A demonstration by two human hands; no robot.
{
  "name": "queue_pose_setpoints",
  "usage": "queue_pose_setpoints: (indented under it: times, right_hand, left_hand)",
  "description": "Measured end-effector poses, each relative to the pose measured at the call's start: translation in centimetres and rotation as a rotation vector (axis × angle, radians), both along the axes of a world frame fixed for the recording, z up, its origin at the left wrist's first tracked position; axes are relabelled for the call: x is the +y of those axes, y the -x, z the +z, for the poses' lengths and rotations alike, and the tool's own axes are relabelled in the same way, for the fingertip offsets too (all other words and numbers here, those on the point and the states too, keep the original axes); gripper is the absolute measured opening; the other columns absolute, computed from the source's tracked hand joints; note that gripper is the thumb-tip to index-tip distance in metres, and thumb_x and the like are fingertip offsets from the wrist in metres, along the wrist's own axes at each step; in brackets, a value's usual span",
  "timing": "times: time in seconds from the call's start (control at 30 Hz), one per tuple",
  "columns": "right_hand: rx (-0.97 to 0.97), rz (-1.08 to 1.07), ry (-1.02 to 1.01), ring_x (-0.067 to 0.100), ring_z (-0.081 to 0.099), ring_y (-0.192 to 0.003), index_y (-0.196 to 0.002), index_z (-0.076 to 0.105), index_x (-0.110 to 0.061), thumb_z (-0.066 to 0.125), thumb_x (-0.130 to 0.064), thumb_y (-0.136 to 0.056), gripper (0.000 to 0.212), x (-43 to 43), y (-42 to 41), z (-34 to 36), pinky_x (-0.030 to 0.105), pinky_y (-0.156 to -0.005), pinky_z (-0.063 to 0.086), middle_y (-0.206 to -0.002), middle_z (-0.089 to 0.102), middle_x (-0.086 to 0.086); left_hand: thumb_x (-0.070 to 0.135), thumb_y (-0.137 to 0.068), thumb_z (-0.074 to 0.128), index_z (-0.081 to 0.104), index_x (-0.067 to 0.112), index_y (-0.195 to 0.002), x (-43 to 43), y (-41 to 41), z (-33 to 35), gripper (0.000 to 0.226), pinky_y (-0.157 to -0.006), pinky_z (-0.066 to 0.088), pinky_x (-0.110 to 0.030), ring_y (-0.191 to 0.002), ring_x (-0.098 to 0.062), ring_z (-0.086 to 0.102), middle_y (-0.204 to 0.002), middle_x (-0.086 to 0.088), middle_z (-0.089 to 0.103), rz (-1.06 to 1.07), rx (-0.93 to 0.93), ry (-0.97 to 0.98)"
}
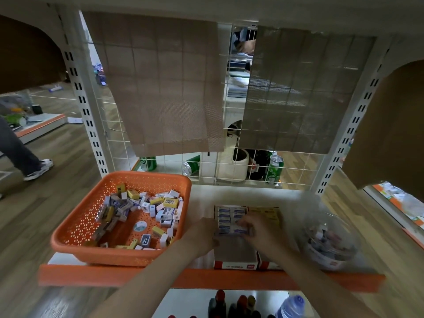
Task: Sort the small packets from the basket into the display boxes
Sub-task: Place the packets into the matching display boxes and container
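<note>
Evidently the step in hand is placing, not picking: both hands are over the left display box (234, 255), away from the orange basket (75, 216), which sits on the left of the orange-edged shelf (110, 275). The basket holds a loose heap of small packets (146, 210), yellow, white and blue-and-white mixed, so much of the sorting is left.

The left display box stands just beside the basket, its far half filled with neat rows of blue-and-white packets (229, 214) and its near half bare. The right hand (254, 228) reaches down onto the nearest row; its grip looks narrow, fingers curled on the front packet (239, 231), though motion blur softens the detail. The left hand (204, 232) lies against the box's left side at the same row. Whether its grip holds a packet or only steadies the box, I cannot tell.

Touching on the right is a second display box (266, 214) filled with yellow packets. A clear plastic tub (330, 239) of mixed small items stands farther right.

My judgement is that the next move calls for seating this packet square against its row, then letting go. One hand then goes back to the basket for another blue-and-white packet, while yellow ones belong in the right-hand box.
</note>
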State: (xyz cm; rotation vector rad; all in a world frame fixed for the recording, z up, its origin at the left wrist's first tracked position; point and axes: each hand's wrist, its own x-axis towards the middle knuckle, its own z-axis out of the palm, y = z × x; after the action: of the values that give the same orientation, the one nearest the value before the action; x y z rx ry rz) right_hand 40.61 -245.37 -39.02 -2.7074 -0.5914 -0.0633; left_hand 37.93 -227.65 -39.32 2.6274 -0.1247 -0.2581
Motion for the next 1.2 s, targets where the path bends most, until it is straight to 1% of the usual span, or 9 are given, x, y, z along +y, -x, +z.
queue_pose_setpoints:
  times: [0.1,0.17,0.23,0.27,0.33,0.67,0.8,0.93,1.2]
  right_hand:
    - [0.037,0.116,0.115,0.007,0.049,-0.116,-0.117,0.059,-0.024,0.053,-0.018,-0.094,0.025,0.8,1.5,0.4,-0.007,-0.061,0.02,-0.122,0.054,-0.011]
    - [0.039,0.121,0.164,0.012,0.049,-0.119,-0.119,0.059,-0.022,0.052,-0.013,-0.094,0.027,1.8,1.2,-0.9,-0.004,-0.071,0.022,-0.124,0.054,-0.007]
    - [0.074,0.112,0.185,0.022,0.055,-0.114,-0.112,0.062,-0.017,0.054,-0.008,-0.091,0.024,3.0,0.5,-2.4,0.019,-0.09,0.043,-0.119,0.059,0.004]
    - [0.096,0.118,0.196,0.027,0.057,-0.11,-0.109,0.064,-0.013,0.053,-0.006,-0.09,0.023,3.4,0.2,-2.7,0.032,-0.091,0.047,-0.115,0.061,0.008]
    - [0.081,0.125,0.242,0.03,0.057,-0.107,-0.112,0.063,-0.01,0.048,-0.007,-0.093,0.024,4.0,-0.3,-2.7,0.04,-0.09,0.048,-0.114,0.06,0.011]
    - [0.076,0.113,0.177,0.026,0.058,-0.104,-0.114,0.062,-0.016,0.05,-0.015,-0.094,0.024,4.1,-0.2,-2.7,0.04,-0.087,0.049,-0.119,0.058,0.006]
    - [0.008,0.157,0.128,0.018,0.058,-0.102,-0.111,0.064,-0.018,0.056,-0.01,-0.089,0.025,4.2,0.2,-1.8,0.025,-0.084,0.047,-0.114,0.06,-0.002]
    - [-0.081,0.165,0.125,0.02,0.058,-0.095,-0.102,0.062,-0.015,0.056,-0.02,-0.09,0.014,4.5,0.5,1.0,0.026,-0.068,0.038,-0.108,0.059,-0.002]
    - [-0.229,0.17,-0.055,0.026,0.061,-0.091,-0.109,0.063,-0.017,0.055,-0.018,-0.087,0.023,11.2,1.5,4.3,0.03,-0.072,0.042,-0.104,0.063,0.003]
  left_hand:
    - [0.016,-0.09,0.06,0.054,0.013,-0.125,-0.1,0.0,0.1,0.036,-0.089,0.048,-0.022,-0.11,-0.018,0.058,-0.125,-0.006,0.058,0.003,0.001,0.014]
    - [0.016,-0.091,0.058,0.057,0.012,-0.121,-0.1,0.0,0.1,0.03,-0.086,0.05,-0.022,-0.105,-0.018,0.061,-0.12,-0.007,0.061,0.0,-0.004,0.02]
    - [0.015,-0.093,0.056,0.058,0.011,-0.12,-0.1,0.0,0.0,0.027,-0.083,0.049,-0.02,-0.102,-0.018,0.062,-0.117,-0.008,0.062,0.0,-0.011,0.016]
    - [0.015,-0.093,0.055,0.058,0.011,-0.119,0.0,0.0,-0.1,0.026,-0.081,0.048,-0.019,-0.101,-0.018,0.062,-0.117,-0.008,0.062,0.002,-0.016,0.015]
    - [0.016,-0.094,0.054,0.058,0.012,-0.118,0.0,0.0,-0.2,0.024,-0.078,0.045,-0.016,-0.1,-0.016,0.062,-0.116,-0.007,0.063,0.003,-0.031,0.021]
    - [0.015,-0.096,0.051,0.056,0.012,-0.121,0.1,-0.2,-0.5,0.026,-0.084,0.041,-0.015,-0.107,-0.015,0.06,-0.119,-0.006,0.061,-0.031,-0.061,0.014]
    - [0.017,-0.095,0.052,0.06,0.01,-0.116,0.3,-0.4,-0.4,0.023,-0.084,0.049,-0.021,-0.1,-0.017,0.062,-0.114,-0.008,0.064,-0.047,-0.047,-0.04]
    - [0.021,-0.094,0.053,0.052,0.012,-0.128,1.4,-0.2,1.1,0.035,-0.086,0.047,-0.025,-0.102,-0.017,0.06,-0.117,-0.009,0.063,-0.042,-0.163,-0.02]
    - [0.005,-0.087,0.054,0.056,0.011,-0.124,8.7,1.1,4.7,0.037,-0.082,0.05,-0.035,-0.094,-0.026,0.062,-0.105,-0.009,0.066,0.067,-0.477,0.041]
